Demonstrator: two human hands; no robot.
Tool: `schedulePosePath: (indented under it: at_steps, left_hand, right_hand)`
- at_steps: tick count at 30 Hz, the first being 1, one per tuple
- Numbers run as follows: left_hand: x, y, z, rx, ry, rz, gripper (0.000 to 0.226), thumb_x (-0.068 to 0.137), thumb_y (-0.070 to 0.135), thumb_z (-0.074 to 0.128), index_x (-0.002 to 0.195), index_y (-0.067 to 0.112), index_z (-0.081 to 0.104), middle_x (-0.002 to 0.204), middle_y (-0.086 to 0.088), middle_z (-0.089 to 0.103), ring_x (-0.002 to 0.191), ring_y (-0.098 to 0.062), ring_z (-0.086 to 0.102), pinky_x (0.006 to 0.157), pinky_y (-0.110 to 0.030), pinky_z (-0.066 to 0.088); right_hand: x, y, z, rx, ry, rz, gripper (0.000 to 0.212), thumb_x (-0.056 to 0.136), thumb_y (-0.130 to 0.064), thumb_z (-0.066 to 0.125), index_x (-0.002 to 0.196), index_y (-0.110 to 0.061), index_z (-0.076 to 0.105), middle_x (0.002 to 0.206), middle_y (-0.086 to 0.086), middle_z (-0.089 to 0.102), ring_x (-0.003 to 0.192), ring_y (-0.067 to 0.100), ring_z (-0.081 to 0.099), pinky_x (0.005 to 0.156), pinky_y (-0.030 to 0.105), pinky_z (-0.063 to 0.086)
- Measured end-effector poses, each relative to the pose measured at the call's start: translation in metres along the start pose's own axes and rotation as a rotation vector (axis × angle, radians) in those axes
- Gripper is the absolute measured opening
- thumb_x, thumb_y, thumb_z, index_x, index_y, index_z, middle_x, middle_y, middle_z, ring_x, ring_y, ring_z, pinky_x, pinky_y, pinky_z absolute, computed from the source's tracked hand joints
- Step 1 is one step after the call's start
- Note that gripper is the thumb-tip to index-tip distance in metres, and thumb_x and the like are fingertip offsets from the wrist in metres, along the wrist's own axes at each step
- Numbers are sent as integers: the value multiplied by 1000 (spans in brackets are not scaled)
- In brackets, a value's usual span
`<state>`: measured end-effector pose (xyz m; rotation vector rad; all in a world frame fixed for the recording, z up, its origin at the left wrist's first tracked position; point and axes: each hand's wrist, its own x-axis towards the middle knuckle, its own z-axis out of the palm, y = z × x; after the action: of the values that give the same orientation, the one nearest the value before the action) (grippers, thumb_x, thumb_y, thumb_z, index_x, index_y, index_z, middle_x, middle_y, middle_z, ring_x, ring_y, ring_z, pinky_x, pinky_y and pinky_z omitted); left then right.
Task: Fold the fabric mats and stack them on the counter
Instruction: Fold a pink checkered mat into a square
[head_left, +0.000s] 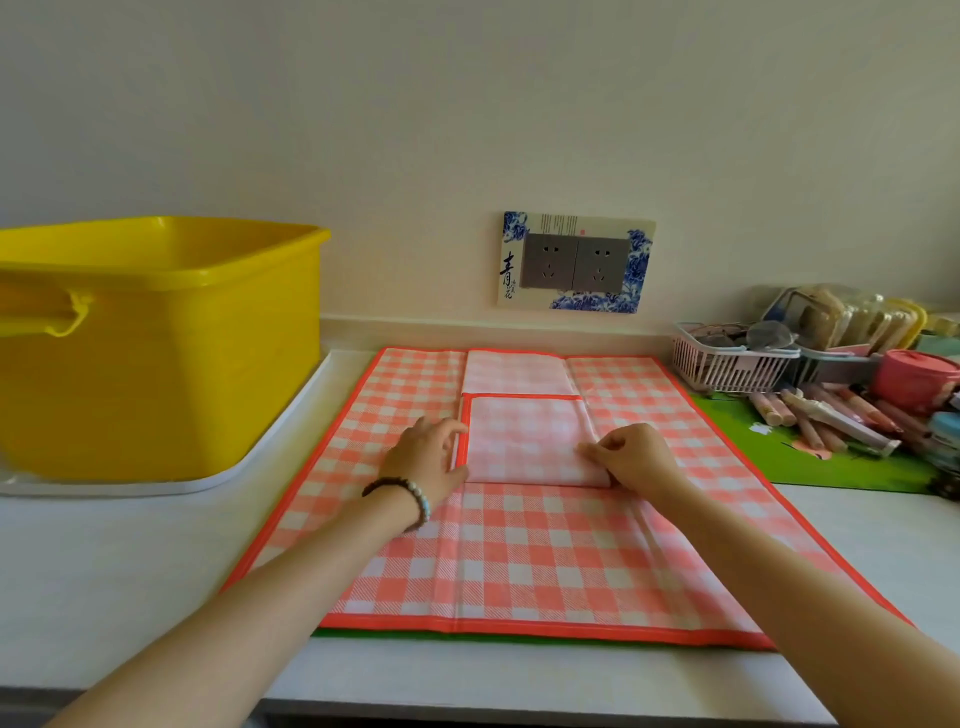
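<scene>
A small folded pink-and-white checked fabric mat (524, 441) lies on top of a big open checked fabric mat with an orange border (519, 551). The big one is spread flat on the white tabletop (130, 561).

The right hand (636, 457) pinches the small mat's near right corner between thumb and fingers. This is likely to keep the layers lined up and the fold sharp. The left hand (428, 457) sits at the small mat's left edge with bent fingers. It looks like it keeps that side steady, but I cannot tell if it grips the cloth or only leans on it.

Just behind lies a second folded checked mat (514, 374), beside the first and not on it. So I think the pile is not made yet. The big mat gives a soft, flat place to fold on, and it is not folded yet.

A green mat (810, 457) peeks out from under it. A yellow plastic tub (171, 353) stands well to the left, out of the way.
</scene>
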<state>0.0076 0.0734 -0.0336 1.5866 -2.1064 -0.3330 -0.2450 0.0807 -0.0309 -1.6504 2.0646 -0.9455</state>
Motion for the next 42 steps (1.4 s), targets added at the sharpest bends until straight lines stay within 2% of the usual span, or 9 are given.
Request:
schedulePosePath:
  at_steps: [4, 7, 12, 17, 24, 28, 35, 39, 42]
  left_hand:
    - [-15, 6, -2, 19, -211, 321, 42, 97, 43, 36, 138, 34, 41, 147, 11, 36, 136, -9, 30, 114, -31, 24]
    - [-24, 10, -1, 163, -389, 336, 56, 92, 59, 17, 144, 40, 24, 155, 14, 14, 144, -7, 9, 116, -34, 9]
    - [-26, 8, 0, 220, -432, 329, 57, 93, 59, 11, 147, 40, 14, 156, 14, 4, 144, -6, -2, 117, -32, 2]
    - [-26, 7, 1, 224, -444, 332, 69, 84, 66, 2, 147, 39, 10, 157, 14, 2, 143, -4, -3, 117, -30, 1]
    - [-31, 4, -1, 259, -438, 349, 67, 84, 65, 2, 147, 41, 7, 157, 13, -3, 143, -5, -7, 117, -31, -1]
    - [-30, 2, 1, 255, -439, 339, 68, 82, 68, 0, 145, 44, 5, 156, 14, -4, 143, -6, -9, 117, -33, -1]
    - [-29, -1, 5, 235, -416, 334, 69, 79, 70, 0, 144, 47, 6, 155, 17, -3, 143, -5, -7, 116, -34, 0]
    - [-30, -1, 5, 263, -390, 346, 74, 77, 73, 2, 145, 45, 7, 156, 16, 0, 144, -7, -3, 114, -32, 2]
    - [-31, 0, 5, 249, -380, 335, 67, 83, 69, 10, 145, 45, 10, 156, 16, 2, 144, -7, -1, 114, -32, 3]
  right_hand:
    - [3, 0, 2, -52, 10, 29, 27, 84, -34, 68, 70, -11, 67, 59, 0, 59, 53, 10, 50, 48, 23, 37]
    - [-4, -5, 4, -108, 83, 17, 29, 89, -37, 59, 106, -13, 59, 100, 6, 66, 79, 20, 61, 66, 29, 47]
    - [-46, -19, 8, -365, -119, -503, 46, 101, -37, 30, 145, -25, 32, 152, -8, 29, 142, 12, 23, 116, 32, 18]
    - [-69, -14, 18, -435, -432, -509, 52, 99, -45, 14, 150, -32, 14, 157, -15, 9, 144, 2, -1, 119, 30, -3]
    - [-67, -9, 7, -504, -518, -508, 55, 97, -51, 9, 149, -36, 1, 156, -19, -2, 142, -2, -7, 117, 25, -9]
    - [-65, 9, -11, -521, -512, -492, 85, 72, -75, -11, 148, -38, -2, 156, -19, -2, 140, -6, -7, 116, 25, -8]
    - [-64, 24, -30, -489, -520, -427, 50, 100, -43, 18, 149, -36, 9, 155, -19, 7, 143, -2, 2, 115, 22, -4]
    - [-53, 15, -34, -457, -256, -490, 41, 96, -39, 44, 137, -33, 42, 142, -10, 45, 131, 12, 40, 110, 28, 28]
    - [-47, 6, -33, -589, -210, -635, 45, 95, -41, 47, 139, -32, 41, 144, -12, 44, 132, 9, 40, 110, 25, 27]
